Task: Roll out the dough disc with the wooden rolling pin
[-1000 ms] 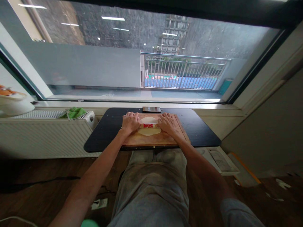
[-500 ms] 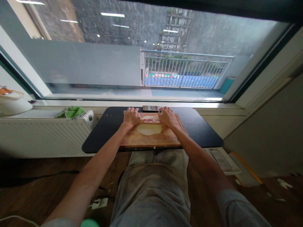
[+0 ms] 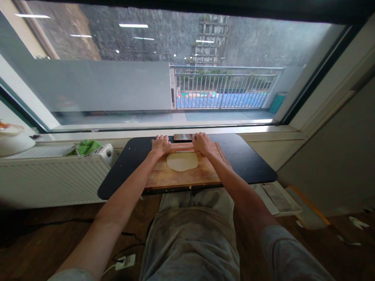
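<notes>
A pale, flat sheet of dough [image 3: 182, 162] lies on a wooden board [image 3: 175, 180]. Across the dough's far edge is a wooden rolling pin [image 3: 182, 145], with a red and white label on its near side. My left hand [image 3: 161, 145] curls over the pin's left end. At the other end my right hand [image 3: 201, 142] is wrapped round it, fingers bent. Both hands cover the pin's ends.
The board lies on a black table [image 3: 243, 164] against the window sill. A flat dark-framed object [image 3: 183, 137] sits behind the pin. To the left a green cloth [image 3: 88, 147] rests on a white radiator [image 3: 58, 175]. A power strip [image 3: 125, 262] lies on the floor.
Both hands have rolled the pin slightly away from me, from over the dough to its far edge. More of the dough now shows. The label has turned and looks narrower.
</notes>
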A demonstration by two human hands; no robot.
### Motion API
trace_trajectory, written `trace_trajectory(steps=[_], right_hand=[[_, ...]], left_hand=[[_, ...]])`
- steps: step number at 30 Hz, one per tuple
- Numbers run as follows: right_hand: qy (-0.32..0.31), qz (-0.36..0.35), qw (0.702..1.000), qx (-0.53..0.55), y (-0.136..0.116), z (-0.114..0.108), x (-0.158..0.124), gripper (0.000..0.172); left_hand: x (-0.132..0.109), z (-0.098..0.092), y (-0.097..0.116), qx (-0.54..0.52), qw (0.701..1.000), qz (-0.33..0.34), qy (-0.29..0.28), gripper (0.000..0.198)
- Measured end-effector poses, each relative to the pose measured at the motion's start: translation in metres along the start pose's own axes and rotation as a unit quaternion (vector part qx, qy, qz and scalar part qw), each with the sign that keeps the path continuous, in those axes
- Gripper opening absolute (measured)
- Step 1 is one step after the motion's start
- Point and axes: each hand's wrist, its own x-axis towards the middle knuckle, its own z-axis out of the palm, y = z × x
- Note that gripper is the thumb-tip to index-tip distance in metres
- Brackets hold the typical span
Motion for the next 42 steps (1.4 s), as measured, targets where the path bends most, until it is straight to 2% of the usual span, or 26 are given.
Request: trace_trajectory(steps=[5,13,24,28,32,38,42], right_hand=[[-0.063,0.0,0.998,0.012,0.004,0.003,0.0,0.043],[-0.109,0.0,0.994,-0.009,0.001,0.0,-0.005,0.048],[-0.095,-0.073,0.99,-0.07,-0.004,-0.007,-0.036,0.04],[-0.079,-0.084,0.99,-0.084,-0.006,-0.008,-0.049,0.04],[-0.065,-0.096,0.989,-0.091,-0.006,-0.009,-0.054,0.043],[-0.065,-0.119,0.985,-0.105,-0.004,-0.009,-0.056,0.038],[-0.073,-0.152,0.98,-0.109,0.002,-0.01,-0.057,0.036]], left_hand=[[-0.007,-0.006,0.002,0.026,1.0,0.002,-0.015,0.054],[-0.021,-0.011,0.003,0.065,0.995,0.043,-0.055,0.054],[-0.042,-0.014,0.006,0.073,0.995,0.059,-0.039,0.053],[-0.041,-0.017,0.009,0.067,0.993,0.081,-0.061,0.05],[-0.037,-0.017,0.011,0.031,0.994,0.072,-0.075,0.049],[-0.051,-0.018,0.014,0.041,0.997,0.055,-0.03,0.053],[-0.06,-0.021,0.018,0.05,0.996,0.065,-0.033,0.056]])
